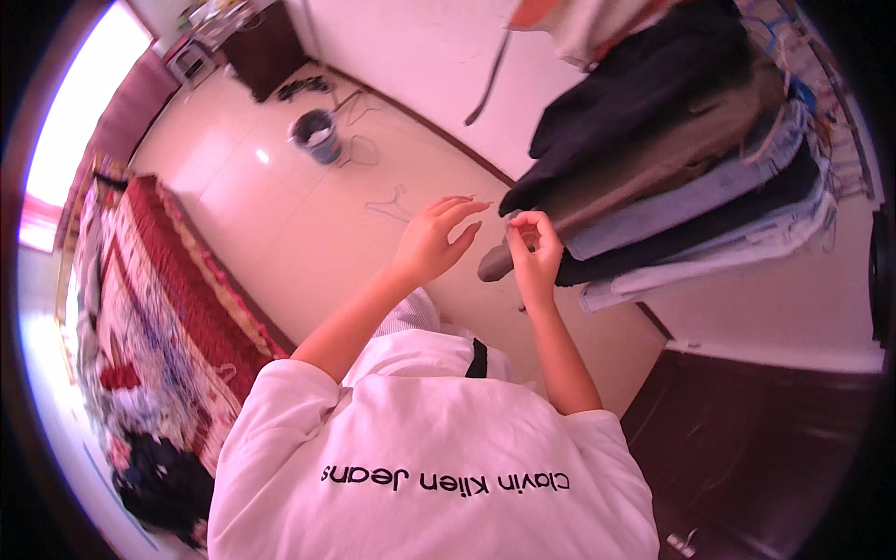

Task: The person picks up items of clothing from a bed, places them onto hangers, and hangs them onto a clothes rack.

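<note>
Both hands are up in front of the chest, near a row of hanging clothes (672, 177) at the right. Left hand (431, 241) is open, fingers spread and slightly curled, palm toward the other hand, touching nothing I can see. Right hand (535, 250) is pinched, thumb and forefinger tips closed together just beside the lowest brown garment (597, 201); whether something small sits in that pinch, or it is only a fold of cloth edge, cannot tell, too small. Progress, as a judgement: many garments already hang on the row, dark, brown, pale blue denim, so hanging looks largely done there; a heap of clothes (159, 467) lies on the bed (177, 308) at near left, so more looks left to sort. Loose wire hangers (390, 201) lie on the floor (280, 205) mid-scene, unused. No garment is in either hand right now. A white shirt front (429, 457) fills the near bottom of the view, worn by the person. Far left: a grey bucket (315, 135) stands on the floor, a dark cabinet (266, 47) beyond it. A dark wood door or cupboard (747, 448) is at near right below the clothes.
</note>
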The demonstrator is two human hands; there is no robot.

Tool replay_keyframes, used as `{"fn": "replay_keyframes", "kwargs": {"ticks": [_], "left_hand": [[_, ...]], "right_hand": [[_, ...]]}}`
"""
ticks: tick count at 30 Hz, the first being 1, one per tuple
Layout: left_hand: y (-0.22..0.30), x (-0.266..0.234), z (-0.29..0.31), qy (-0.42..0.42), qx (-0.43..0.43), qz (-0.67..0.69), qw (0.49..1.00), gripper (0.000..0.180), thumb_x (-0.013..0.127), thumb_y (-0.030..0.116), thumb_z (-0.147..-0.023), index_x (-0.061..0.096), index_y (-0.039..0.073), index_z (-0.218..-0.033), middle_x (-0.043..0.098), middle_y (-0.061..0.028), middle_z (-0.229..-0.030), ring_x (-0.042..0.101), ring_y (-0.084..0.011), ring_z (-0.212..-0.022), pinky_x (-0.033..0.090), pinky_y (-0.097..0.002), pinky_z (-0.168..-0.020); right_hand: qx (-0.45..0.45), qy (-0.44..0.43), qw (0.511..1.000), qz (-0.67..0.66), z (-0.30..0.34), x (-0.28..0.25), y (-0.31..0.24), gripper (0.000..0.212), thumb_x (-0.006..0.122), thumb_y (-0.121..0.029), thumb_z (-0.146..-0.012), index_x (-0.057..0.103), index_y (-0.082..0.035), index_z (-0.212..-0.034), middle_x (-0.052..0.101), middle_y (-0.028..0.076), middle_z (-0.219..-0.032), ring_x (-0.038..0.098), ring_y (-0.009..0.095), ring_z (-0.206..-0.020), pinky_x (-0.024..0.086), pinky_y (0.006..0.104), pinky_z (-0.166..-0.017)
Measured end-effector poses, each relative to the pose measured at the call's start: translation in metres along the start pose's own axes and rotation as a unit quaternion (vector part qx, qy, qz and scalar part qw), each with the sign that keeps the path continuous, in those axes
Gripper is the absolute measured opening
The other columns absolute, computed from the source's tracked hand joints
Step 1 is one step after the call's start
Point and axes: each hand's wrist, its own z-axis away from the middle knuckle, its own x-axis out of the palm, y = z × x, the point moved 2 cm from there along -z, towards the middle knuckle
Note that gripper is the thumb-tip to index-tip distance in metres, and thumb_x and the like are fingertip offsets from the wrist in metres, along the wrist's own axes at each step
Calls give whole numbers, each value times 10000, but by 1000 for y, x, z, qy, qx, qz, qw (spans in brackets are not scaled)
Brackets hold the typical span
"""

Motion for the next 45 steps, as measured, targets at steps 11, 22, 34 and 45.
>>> {"fn": "replay_keyframes", "kwargs": {"ticks": [11,22,34,45], "left_hand": [[16,-74,99,126,-106,-112,980,233,630,88,-816,653,104,-1047,657,-111,-1019,587,-290,-1058,475,-397,-880],[40,-158,217,196,-176,-250,932,252,637,63,-804,649,92,-1054,659,-102,-1012,592,-267,-1036,456,-395,-896],[106,-258,402,270,-255,-337,865,274,635,67,-782,639,83,-1055,650,-122,-1005,592,-293,-999,440,-408,-906],[173,-304,566,382,-339,-385,769,252,626,62,-776,642,73,-1027,655,-109,-984,605,-284,-956,436,-429,-926]], "right_hand": [[-39,-197,980,-6,36,88,-25,102,642,5,-785,569,-63,-806,578,-10,-812,561,92,-729,432,232,-613],[-237,-279,929,58,114,186,-68,140,620,50,-738,563,-66,-792,593,60,-802,583,219,-740,460,313,-630],[-261,-407,875,-14,297,308,-128,119,636,21,-720,581,-60,-787,595,85,-790,581,264,-767,466,364,-675],[-298,-553,775,-70,462,380,-175,102,624,9,-717,584,-71,-766,598,70,-781,578,275,-774,471,386,-661]]}}
